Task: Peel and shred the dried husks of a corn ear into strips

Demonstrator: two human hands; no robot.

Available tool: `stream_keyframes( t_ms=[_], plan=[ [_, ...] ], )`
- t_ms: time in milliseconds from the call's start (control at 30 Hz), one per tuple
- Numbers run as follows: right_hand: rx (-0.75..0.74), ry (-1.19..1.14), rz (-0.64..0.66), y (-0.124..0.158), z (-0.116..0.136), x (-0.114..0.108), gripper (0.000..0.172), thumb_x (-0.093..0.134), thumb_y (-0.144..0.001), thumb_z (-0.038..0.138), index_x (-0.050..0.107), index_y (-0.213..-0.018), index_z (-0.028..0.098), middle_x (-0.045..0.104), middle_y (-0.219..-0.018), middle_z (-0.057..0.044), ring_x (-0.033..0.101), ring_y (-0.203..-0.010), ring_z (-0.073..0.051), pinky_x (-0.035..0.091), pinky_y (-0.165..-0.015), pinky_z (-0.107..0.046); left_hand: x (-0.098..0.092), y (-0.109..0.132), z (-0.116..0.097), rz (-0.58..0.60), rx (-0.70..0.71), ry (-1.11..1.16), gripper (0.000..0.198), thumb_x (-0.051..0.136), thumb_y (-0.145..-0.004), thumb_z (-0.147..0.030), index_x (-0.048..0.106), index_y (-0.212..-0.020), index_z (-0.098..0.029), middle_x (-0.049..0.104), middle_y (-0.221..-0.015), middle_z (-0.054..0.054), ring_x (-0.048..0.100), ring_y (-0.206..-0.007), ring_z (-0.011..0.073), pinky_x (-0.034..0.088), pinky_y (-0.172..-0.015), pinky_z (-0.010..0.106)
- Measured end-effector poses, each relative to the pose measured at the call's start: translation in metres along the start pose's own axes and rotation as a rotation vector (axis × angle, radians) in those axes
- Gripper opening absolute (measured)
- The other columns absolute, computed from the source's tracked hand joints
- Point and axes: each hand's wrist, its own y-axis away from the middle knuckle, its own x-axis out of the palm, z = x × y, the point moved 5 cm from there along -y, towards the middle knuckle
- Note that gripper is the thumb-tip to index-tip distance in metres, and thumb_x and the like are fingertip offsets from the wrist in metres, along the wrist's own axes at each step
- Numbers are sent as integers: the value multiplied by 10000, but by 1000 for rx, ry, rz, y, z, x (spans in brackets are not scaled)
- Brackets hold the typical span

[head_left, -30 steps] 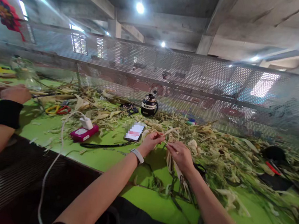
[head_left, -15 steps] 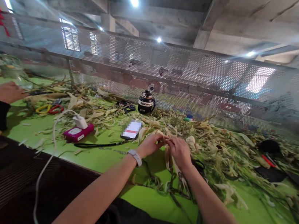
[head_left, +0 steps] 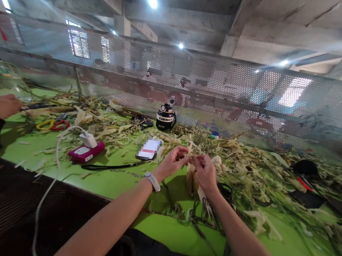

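My left hand [head_left: 172, 161], with a pale watch [head_left: 152, 181] on its wrist, is pinched on a dry husk strip [head_left: 190, 144] that sticks up between the hands. My right hand [head_left: 205, 172] closes on the same husk piece from the right, its fingertips nearly touching the left ones. Pale husk leaves [head_left: 189, 180] hang down below the fingers over the green table [head_left: 164, 226]. A phone [head_left: 148, 148] lies just left of my left hand. Dry husks [head_left: 256, 173] are heaped behind and to the right.
A black bottle [head_left: 165, 118] stands behind the phone. Further left are a magenta power bank [head_left: 86, 151] with a white cable, red scissors [head_left: 60, 125] and yellow scissors [head_left: 45, 124]. Another person's hand [head_left: 1, 105] is at the far left. Perforated metal panels [head_left: 154, 67] stand behind the table.
My fingers have shifted around the husk, and a strip now stands up between them. My left fingers are more spread. The view has turned slightly to the right.
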Motion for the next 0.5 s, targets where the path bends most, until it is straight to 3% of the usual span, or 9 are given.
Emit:
stream_keyframes(
  t_ms=[100,233,300,400,500],
  plan=[
    [24,21,-2,0,-1,-1,234,539,-801,437,520,-789,205,645,-691,-14,615,-630,-175,456,-589,-272,1,-1,4,24,-49,42,345,725,-632,-391,559,-823,-157,613,-759,12,578,-713,122,468,-680,256],
    [24,25,-11,-1,-3,-2,236,544,-797,432,530,-785,197,658,-715,-28,625,-656,-181,462,-604,-276,3,-1,2,61,-64,50,389,758,-588,-388,576,-841,-154,629,-763,13,586,-712,124,464,-660,250],
    [34,45,-20,0,-3,-2,264,545,-797,447,525,-838,187,634,-657,-14,603,-598,-172,447,-565,-267,0,-1,3,22,-84,46,421,763,-583,-378,564,-885,-161,621,-725,0,584,-667,118,456,-615,240],
    [8,132,-40,1,0,-3,416,554,-795,455,489,-1069,148,521,-508,58,503,-459,-147,388,-482,-249,-9,-1,7,-98,-141,19,422,754,-602,-349,527,-908,-169,606,-673,-18,588,-617,117,430,-547,223],
    [-128,231,-20,1,8,-1,449,567,-797,425,495,-1146,152,540,-568,41,509,-501,-143,406,-517,-250,-16,-2,10,-164,-166,-2,354,746,-607,-323,532,-839,-164,606,-672,-15,589,-616,117,408,-507,205]
  ],
)
